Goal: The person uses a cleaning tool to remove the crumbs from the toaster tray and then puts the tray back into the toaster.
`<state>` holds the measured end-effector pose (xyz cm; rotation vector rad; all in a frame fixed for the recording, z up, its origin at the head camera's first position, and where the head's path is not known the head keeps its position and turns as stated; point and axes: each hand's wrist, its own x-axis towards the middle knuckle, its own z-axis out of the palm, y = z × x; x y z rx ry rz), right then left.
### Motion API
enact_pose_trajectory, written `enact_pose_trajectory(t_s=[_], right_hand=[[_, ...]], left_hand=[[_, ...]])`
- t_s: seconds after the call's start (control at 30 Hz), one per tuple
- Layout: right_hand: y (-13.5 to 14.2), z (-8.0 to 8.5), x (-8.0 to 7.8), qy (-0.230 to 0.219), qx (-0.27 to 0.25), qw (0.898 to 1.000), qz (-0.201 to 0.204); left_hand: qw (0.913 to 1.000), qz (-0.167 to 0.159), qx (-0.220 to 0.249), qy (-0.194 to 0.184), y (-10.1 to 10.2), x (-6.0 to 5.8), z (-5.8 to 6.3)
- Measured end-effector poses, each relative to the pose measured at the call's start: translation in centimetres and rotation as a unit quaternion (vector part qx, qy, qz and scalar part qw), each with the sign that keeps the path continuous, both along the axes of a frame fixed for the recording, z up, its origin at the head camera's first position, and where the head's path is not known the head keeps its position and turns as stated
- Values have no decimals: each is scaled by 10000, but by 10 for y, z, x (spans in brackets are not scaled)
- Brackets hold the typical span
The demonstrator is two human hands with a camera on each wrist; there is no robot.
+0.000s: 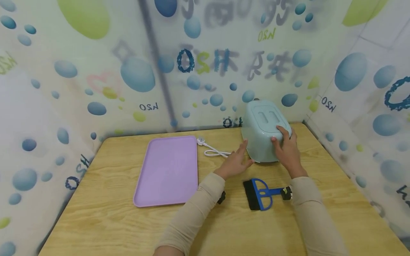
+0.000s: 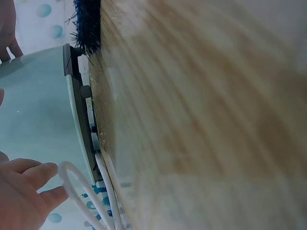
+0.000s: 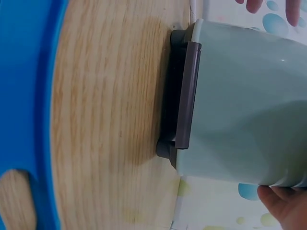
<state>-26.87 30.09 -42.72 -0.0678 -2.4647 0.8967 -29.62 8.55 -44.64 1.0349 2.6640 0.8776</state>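
Note:
A pale blue-green toaster [image 1: 261, 142], with two long slot shapes on its top, stands at the back right of the table. My right hand [image 1: 287, 151] grips its near right top edge, thumb and bent fingers over the corner. Beside its left side is my left hand [image 1: 235, 161], fingers stretched out; whether they touch the body cannot be made out. A dark strip [image 3: 188, 96] shows along the toaster's bottom edge in the right wrist view. Near the left hand, the white cord [image 2: 76, 179] runs in a loop beside the toaster's base.
A purple tray [image 1: 169, 170] lies on the wooden table [image 1: 105, 199], left of the cord's white plug [image 1: 200, 141]. In front of the toaster lies a blue hand brush [image 1: 261, 193] with black bristles. A patterned wall covering [image 1: 208, 89] stands behind the table.

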Motion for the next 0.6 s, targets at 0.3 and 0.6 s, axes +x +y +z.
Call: enact_pose_trajectory(t_s=[0.3,0.6], right_hand=[[-3,-2,1,204,-93,9997,4],[-3,-4,-2,271,-59,9996,-14]], left_hand=[[9999,-135,97,5,5,0,-2],[9993,-291,4,228,11,1,-2]])
